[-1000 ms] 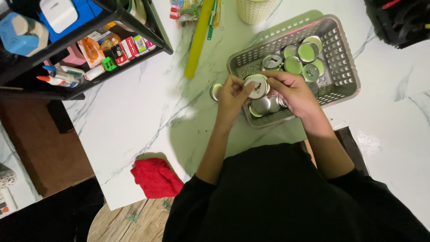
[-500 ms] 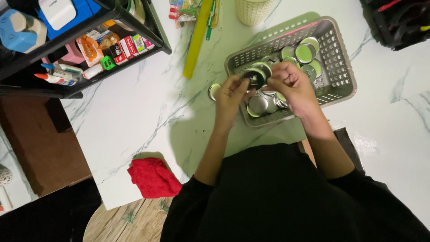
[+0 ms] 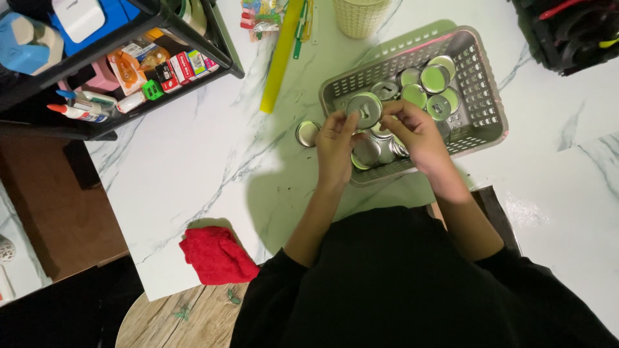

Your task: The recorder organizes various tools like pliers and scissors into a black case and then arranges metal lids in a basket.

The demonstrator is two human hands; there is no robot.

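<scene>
Where the black shelf [image 3: 129, 61] overhangs the far-left corner of the white marbled table [image 3: 193, 174], small red, orange and green packets (labels too small to tell) crowd its tray, and a crumpled red cloth [image 3: 216, 254] lies at the near edge. One loose tin [image 3: 307, 133] sits beside the grey perforated plastic basket [image 3: 480, 84]. The left hand [image 3: 335, 145] and right hand [image 3: 416, 132] pinch a round, shiny metal tin [image 3: 365, 108] between their fingertips, above the basket's left end.

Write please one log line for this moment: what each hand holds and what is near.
left hand + right hand: both hold round metal tin | over grey basket of tins | single tin on marble table
</scene>
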